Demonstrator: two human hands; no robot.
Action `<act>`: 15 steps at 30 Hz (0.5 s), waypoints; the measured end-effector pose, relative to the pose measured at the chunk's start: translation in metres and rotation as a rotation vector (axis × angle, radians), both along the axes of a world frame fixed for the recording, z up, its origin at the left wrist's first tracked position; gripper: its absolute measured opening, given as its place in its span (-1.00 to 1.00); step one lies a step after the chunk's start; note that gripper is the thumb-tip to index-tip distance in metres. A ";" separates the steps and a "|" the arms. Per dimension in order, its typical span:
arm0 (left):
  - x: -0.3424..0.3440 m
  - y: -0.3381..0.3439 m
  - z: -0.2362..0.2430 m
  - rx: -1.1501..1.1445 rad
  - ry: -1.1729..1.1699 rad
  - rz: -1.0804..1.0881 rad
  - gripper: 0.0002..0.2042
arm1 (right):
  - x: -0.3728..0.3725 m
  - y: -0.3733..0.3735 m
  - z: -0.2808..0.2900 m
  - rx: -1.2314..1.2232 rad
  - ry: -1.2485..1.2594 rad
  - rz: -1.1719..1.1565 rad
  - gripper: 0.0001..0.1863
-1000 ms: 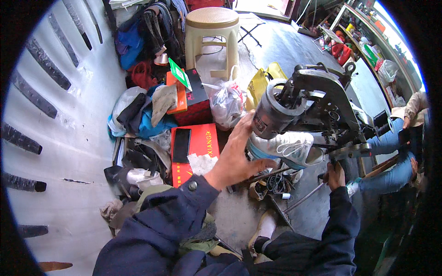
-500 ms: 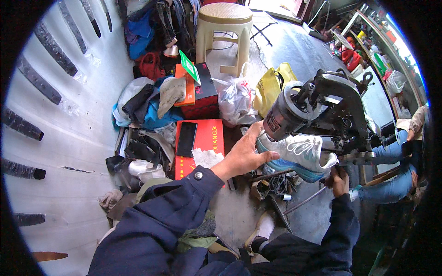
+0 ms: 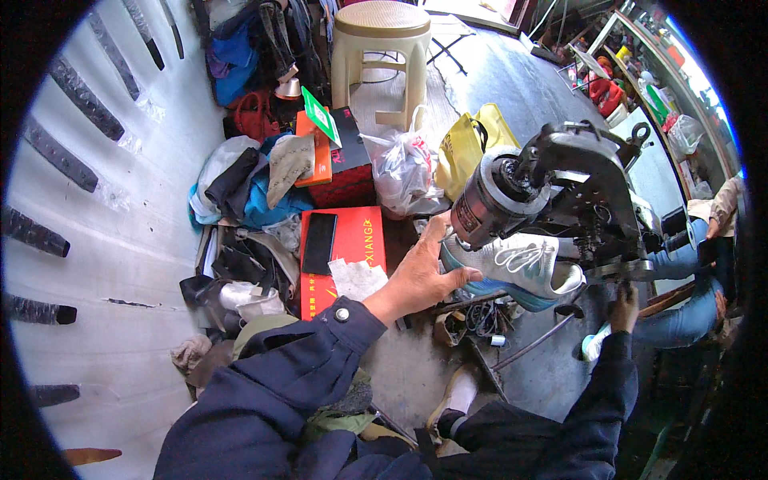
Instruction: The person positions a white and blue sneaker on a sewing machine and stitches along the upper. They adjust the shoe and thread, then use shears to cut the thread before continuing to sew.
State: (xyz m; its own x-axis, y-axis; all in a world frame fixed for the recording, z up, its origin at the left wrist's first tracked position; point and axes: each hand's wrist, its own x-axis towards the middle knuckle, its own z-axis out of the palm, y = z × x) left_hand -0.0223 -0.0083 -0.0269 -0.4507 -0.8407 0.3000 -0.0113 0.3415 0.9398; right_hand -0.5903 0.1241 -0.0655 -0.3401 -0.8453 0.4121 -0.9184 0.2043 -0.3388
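A white mesh sneaker (image 3: 524,260) with white laces and a blue sole sits tilted at a dark, hand-worked shoe sewing machine (image 3: 580,176), its toe to the left and its opening to the right. My left hand (image 3: 424,276) grips the toe, thumb along the near side and fingers around the front, just below the machine's round drum (image 3: 488,200). To the right of the heel, my right hand (image 3: 625,308) reaches up under the machine's right end. Its fingers are small, dark and partly hidden, so whether they hold a part there does not show.
A red box (image 3: 368,264) bears a black phone (image 3: 321,242) and a scrap of paper. Behind are a plastic bag (image 3: 404,168), a yellow bag (image 3: 490,132) and a beige stool (image 3: 382,22). Another person's jeans-clad leg (image 3: 680,326) is at right. Cables and metal bars lie below the shoe.
My right hand has moved right, away from the sneaker's heel, to below the machine's right end. My left hand still holds the toe. The whole view has shifted slightly.
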 end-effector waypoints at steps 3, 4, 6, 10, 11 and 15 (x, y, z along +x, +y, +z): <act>0.000 0.003 0.000 0.002 -0.016 0.028 -0.21 | 0.059 -0.001 -0.018 0.294 -0.687 -0.130 -0.68; 0.000 0.003 0.000 0.016 -0.032 0.019 -0.21 | 0.082 -0.004 -0.015 0.332 -0.803 -0.158 -0.70; 0.000 0.002 0.000 -0.012 -0.047 0.009 -0.22 | 0.122 -0.012 0.004 0.417 -0.782 -0.084 -0.70; -0.001 0.004 0.000 -0.025 -0.044 0.039 -0.25 | 0.134 -0.007 0.072 0.081 -0.633 0.038 -0.68; 0.000 0.005 0.000 -0.037 -0.064 0.047 -0.25 | 0.122 -0.006 0.085 0.018 -0.497 0.000 -0.68; -0.002 0.005 0.001 -0.058 0.001 0.052 -0.28 | 0.044 -0.001 0.083 -0.105 -0.368 -0.135 -0.72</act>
State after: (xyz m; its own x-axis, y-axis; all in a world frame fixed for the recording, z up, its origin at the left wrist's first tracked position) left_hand -0.0243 -0.0028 -0.0260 -0.4071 -0.8442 0.3489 -0.0298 0.3940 0.9186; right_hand -0.5466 0.1230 0.0171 -0.5859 -0.7429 0.3238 -0.6993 0.2615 -0.6652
